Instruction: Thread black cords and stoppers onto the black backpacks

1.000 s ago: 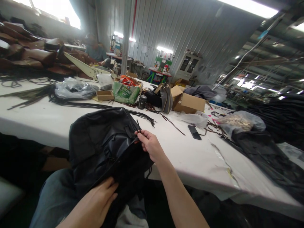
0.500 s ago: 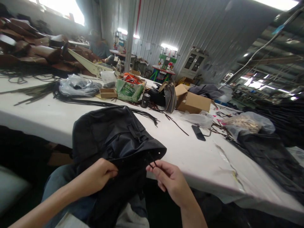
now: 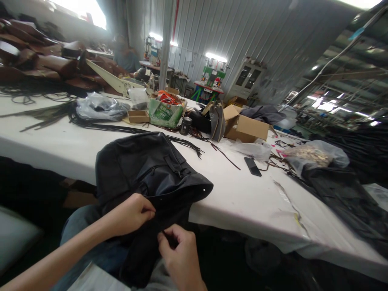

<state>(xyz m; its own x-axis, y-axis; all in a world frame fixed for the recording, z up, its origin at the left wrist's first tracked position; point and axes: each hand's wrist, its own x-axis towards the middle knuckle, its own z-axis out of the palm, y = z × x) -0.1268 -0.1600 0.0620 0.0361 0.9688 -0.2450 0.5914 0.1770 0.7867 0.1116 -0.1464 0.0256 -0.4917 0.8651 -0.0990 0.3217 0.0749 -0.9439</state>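
Observation:
A black bag with a zipped pocket and a strap lies half on the table, its open end drooping over the front edge towards my lap. My left hand is closed on the rim of that opening, fingertips pinching the black material. Just below and to the right, my right hand is closed in a pinch close to the dark lining. What its fingers hold is lost against the black. A small hole shows as a white dot at the right corner of the bag's rim.
On the white table lie a phone, black cords and a cardboard box. A green bag and a dark jar stand behind. Black goods cover the right side. Far back, a person sits.
My right hand has moved left and down from the rim's corner, where it was pinching a thin black cord. My left hand still grips the rim, shifted slightly right and up.

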